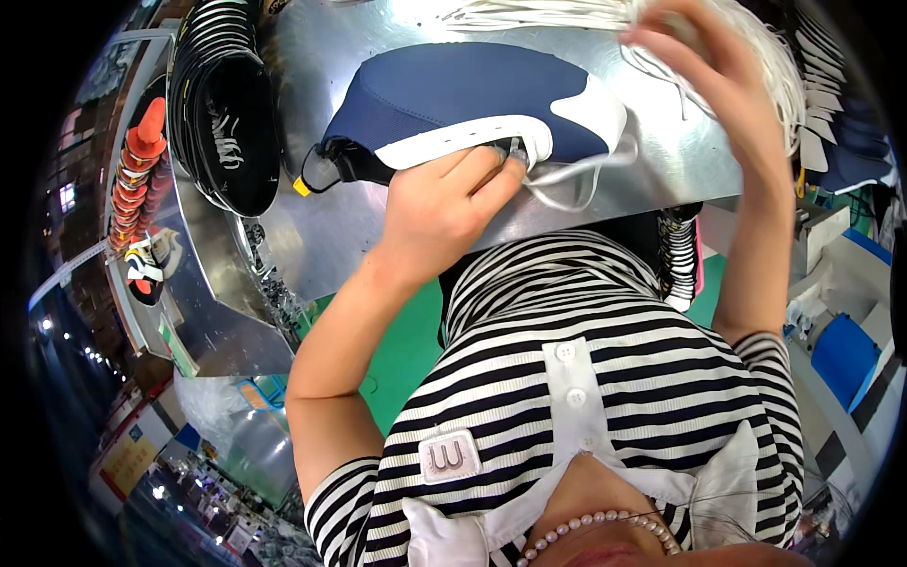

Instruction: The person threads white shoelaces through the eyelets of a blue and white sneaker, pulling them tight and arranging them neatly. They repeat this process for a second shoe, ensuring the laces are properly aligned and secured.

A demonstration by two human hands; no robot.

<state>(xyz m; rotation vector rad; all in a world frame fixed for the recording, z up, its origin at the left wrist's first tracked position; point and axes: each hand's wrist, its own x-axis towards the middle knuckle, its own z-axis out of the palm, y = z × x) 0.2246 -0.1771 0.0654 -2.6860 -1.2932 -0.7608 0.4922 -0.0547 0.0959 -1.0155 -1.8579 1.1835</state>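
Note:
A navy blue shoe upper (463, 90) with white trim lies on its side on the metal table. My left hand (439, 203) is closed on its white eyelet edge, the fingertips partly inside the opening. A loose white shoelace (590, 170) loops out from that edge to the right of the fingers. My right hand (709, 71) is raised at the far right, over a bundle of white shoelaces (529, 13). Its fingers are smeared by motion, so whether they hold a lace does not show. A yellow tag (301, 186) hangs at the upper's left end.
The metal table (326, 250) has its near edge against me. Stacked black insole-like pieces (227, 142) stand at its left. More navy and white uppers (846, 142) are piled at the far right. Orange-red shoe parts (142, 142) hang on a rack farther left.

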